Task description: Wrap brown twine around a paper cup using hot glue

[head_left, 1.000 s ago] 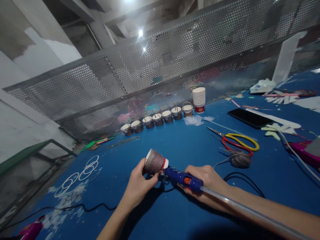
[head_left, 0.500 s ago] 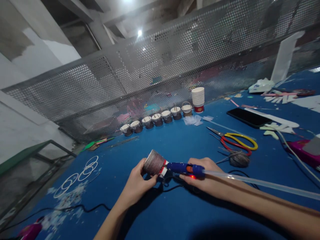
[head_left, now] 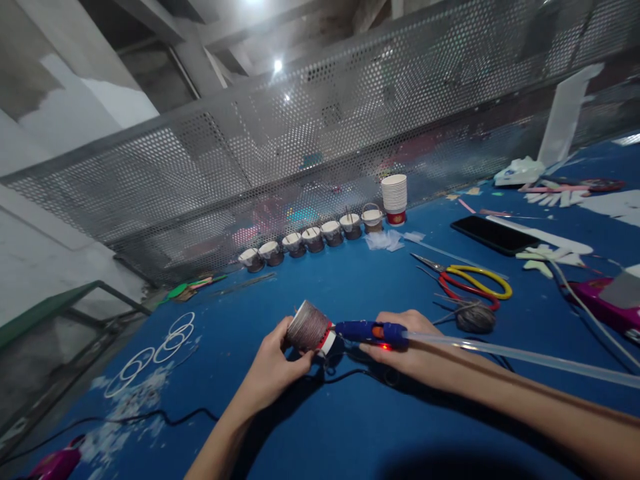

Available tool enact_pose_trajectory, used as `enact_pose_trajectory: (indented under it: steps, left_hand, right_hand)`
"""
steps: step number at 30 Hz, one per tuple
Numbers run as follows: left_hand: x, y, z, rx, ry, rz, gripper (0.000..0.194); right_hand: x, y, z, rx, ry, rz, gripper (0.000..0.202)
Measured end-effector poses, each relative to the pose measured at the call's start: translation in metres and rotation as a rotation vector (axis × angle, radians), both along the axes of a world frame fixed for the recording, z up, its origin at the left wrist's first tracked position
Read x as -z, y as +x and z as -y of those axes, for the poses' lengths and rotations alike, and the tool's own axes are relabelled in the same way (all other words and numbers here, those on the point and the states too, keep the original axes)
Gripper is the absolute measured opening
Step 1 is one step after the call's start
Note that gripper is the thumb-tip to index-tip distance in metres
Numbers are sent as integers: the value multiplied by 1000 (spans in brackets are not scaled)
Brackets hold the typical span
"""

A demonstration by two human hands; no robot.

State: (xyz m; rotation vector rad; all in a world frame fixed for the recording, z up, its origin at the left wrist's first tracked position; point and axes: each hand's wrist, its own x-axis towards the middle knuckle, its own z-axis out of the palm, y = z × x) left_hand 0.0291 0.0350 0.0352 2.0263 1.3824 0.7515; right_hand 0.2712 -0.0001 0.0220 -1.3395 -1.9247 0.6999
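A paper cup (head_left: 309, 327), wound with grey-brown yarn over most of its side, lies tilted in my left hand (head_left: 280, 365). My fingers and thumb close around it, and a red and white band shows bare near its base. My right hand (head_left: 413, 353) grips a blue hot glue gun (head_left: 367, 332) with a small red light lit. Its nozzle points left and meets the cup at the edge of the yarn. A long clear glue stick (head_left: 520, 361) sticks out of the gun's rear, over my right forearm. Loose yarn hangs below the cup.
Several yarn-wrapped cups (head_left: 311, 240) stand in a row at the back, beside a stack of paper cups (head_left: 395, 200). To the right lie scissors (head_left: 475, 280), a yarn ball (head_left: 476, 316) and a phone (head_left: 495, 235). White rings (head_left: 173, 337) lie left. A perforated metal panel (head_left: 280, 153) rises behind.
The glue gun's nozzle has shifted very slightly along the cup's yarn edge. The whole view has moved a little; both hands keep their hold.
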Motion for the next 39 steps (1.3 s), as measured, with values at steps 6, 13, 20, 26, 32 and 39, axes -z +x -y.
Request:
enact_pose_trajectory:
  steps: [6,13,20,26,32,39]
  left_hand:
    - [1,-2,-1,19,8,-36,21]
    - [5,-7,-3,50,8,-48,24]
    - [4,-7,-3,57,11,-35,25]
    - [2,-8,-3,67,49,-60,26]
    - [2,-12,-3,113,12,-2,29]
    - [-5,-10,-5,33,-53,106,25]
  right_hand:
    - [-2,0,-1,-2,-41,-26,25]
    - [-3,2,-4,7,-79,-71,25]
    - [-5,2,-2,-2,-91,-67,23]
    - [-8,4,-3,-22,-123,-85,24]
    - [-4,9,-12,-87,-79,-177,23]
    - [-10,17,-29,-62,-471,-419,33]
